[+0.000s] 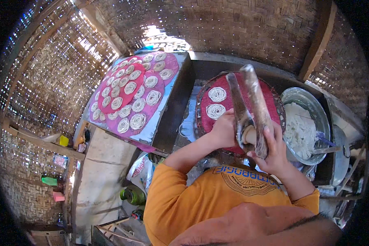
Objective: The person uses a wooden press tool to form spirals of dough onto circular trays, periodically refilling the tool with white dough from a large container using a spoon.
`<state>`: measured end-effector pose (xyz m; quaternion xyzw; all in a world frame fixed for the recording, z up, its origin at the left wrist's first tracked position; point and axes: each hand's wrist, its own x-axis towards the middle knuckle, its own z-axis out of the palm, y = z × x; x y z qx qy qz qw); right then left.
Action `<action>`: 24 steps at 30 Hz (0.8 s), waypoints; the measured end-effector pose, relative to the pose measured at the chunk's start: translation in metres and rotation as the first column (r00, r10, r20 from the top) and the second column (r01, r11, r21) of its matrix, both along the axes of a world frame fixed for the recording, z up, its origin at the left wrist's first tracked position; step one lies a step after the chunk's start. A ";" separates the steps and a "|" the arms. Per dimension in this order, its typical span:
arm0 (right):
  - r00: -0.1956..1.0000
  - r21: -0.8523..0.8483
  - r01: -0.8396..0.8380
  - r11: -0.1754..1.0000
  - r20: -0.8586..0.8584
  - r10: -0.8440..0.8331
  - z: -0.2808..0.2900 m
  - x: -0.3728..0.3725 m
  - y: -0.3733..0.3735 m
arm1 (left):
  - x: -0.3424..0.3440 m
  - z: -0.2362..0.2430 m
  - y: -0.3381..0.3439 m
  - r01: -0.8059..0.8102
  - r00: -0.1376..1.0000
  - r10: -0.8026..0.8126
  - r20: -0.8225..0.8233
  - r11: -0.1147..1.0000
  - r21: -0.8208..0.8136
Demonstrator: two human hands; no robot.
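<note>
A wooden hand press point(256, 98) with two long handles and a pale round plug between them is held over a round red cloth point(211, 84). My left hand point(224, 130) is closed at the left handle, its fingers partly hidden behind it. Around the lower part of the right handle, the fingers and thumb of my right hand point(274, 151) are wrapped. Two white coiled strand rounds point(217, 94) lie on the red cloth, left of the press. The cloth sits on a round, dark-rimmed tray point(198, 110).
At right, a metal basin point(289, 95) holds white dough or flour point(301, 127), with a purple-handled tool point(324, 140) at its edge. Many coiled rounds cover pink and red sheets point(168, 61) on the left table. A green gas cylinder point(134, 195) stands below. Woven walls point(233, 28) surround the workplace.
</note>
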<state>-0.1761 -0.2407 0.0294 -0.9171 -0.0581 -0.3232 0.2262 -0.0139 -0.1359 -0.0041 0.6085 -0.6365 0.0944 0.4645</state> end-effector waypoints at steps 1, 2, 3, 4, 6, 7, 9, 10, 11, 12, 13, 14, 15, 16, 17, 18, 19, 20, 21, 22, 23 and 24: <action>1.000 0.002 0.022 1.000 -0.010 -0.022 -0.002 0.002 -0.003 | -0.003 0.004 -0.001 -0.028 1.000 0.028 -0.009 1.000 -0.007; 1.000 0.015 0.022 1.000 -0.018 -0.022 -0.003 0.002 -0.005 | -0.002 0.000 -0.004 -0.042 0.999 0.042 -0.015 0.999 -0.017; 1.000 0.024 0.020 1.000 -0.024 -0.020 -0.003 0.004 -0.007 | 0.000 -0.004 -0.007 -0.059 0.998 0.058 -0.019 0.998 -0.030; 0.999 0.033 0.019 0.999 -0.030 -0.018 -0.003 0.005 -0.010 | 0.001 -0.008 -0.010 -0.075 0.997 0.074 -0.024 0.996 -0.042; 0.980 0.424 -0.055 0.904 -0.151 0.130 0.006 0.005 -0.017 | 0.006 -0.011 -0.014 -0.086 0.991 0.076 -0.106 0.992 -0.095; 0.942 0.728 -0.054 0.684 -0.190 0.276 0.011 0.004 -0.017 | 0.006 -0.014 -0.017 -0.069 0.970 0.046 -0.240 0.994 -0.089; 0.641 0.907 0.233 0.351 -0.415 0.646 -0.002 -0.008 -0.047 | 0.009 -0.016 -0.020 0.095 0.880 -0.101 -0.465 0.995 -0.035; 0.645 0.923 0.201 0.330 -0.378 0.664 -0.005 -0.012 -0.046 | 0.010 -0.011 -0.021 0.222 0.805 -0.174 -0.567 0.975 0.015; 0.649 0.937 0.167 0.307 -0.339 0.681 -0.007 -0.016 -0.044 | 0.015 -0.002 -0.018 0.377 0.761 -0.286 -0.583 0.925 0.039; 0.650 0.948 0.137 0.286 -0.304 0.697 -0.009 -0.021 -0.043 | 0.020 0.015 -0.013 0.524 0.697 -0.390 -0.602 0.850 0.054; 0.679 0.963 0.221 0.152 -0.263 0.685 -0.006 -0.041 -0.041 | 0.027 0.033 -0.020 0.692 0.406 -0.591 -0.697 0.697 -0.187; 0.593 0.974 0.209 0.085 -0.196 0.781 -0.017 -0.035 -0.051 | 0.037 0.043 -0.016 0.692 0.154 -0.664 -0.732 0.601 -0.400; 0.530 0.976 0.215 0.032 -0.144 0.835 -0.015 -0.031 -0.052 | 0.037 0.070 -0.012 0.620 -0.127 -0.707 -0.695 0.491 -0.612; 0.482 0.974 0.224 -0.028 -0.086 0.872 -0.015 -0.031 -0.055 | 0.036 0.089 -0.016 0.486 -0.402 -0.707 -0.582 0.374 -0.790; 0.456 0.982 0.179 -0.052 -0.036 0.889 -0.017 -0.036 -0.058 | 0.032 0.094 -0.023 0.553 -0.392 -0.758 -0.522 0.259 -0.792; 0.483 0.978 0.204 -0.040 -0.065 0.873 -0.014 -0.043 -0.061 | 0.027 0.099 -0.032 0.618 -0.392 -0.802 -0.450 0.133 -0.775; 0.509 0.973 0.230 -0.030 -0.094 0.855 -0.009 -0.050 -0.063 | 0.024 0.099 -0.039 0.672 -0.400 -0.838 -0.370 0.007 -0.741; 0.535 0.966 0.258 -0.021 -0.124 0.835 -0.003 -0.057 -0.065 | 0.023 0.097 -0.045 0.667 -0.361 -0.839 -0.407 0.072 -0.742; 0.528 0.961 0.275 -0.018 -0.135 0.838 -0.002 -0.058 -0.071 | 0.025 0.091 -0.046 0.662 -0.284 -0.841 -0.461 0.176 -0.729; 0.522 0.956 0.292 -0.015 -0.146 0.840 -0.002 -0.059 -0.078 | 0.027 0.084 -0.048 0.648 -0.209 -0.832 -0.514 0.276 -0.710; 0.516 0.951 0.310 -0.012 -0.158 0.842 -0.002 -0.059 -0.086 | 0.031 0.073 -0.055 0.589 -0.162 -0.827 -0.538 0.356 -0.725; 0.526 0.942 0.334 -0.013 -0.175 0.832 -0.002 -0.061 -0.091 | 0.039 0.061 -0.062 0.532 -0.174 -0.790 -0.588 0.426 -0.731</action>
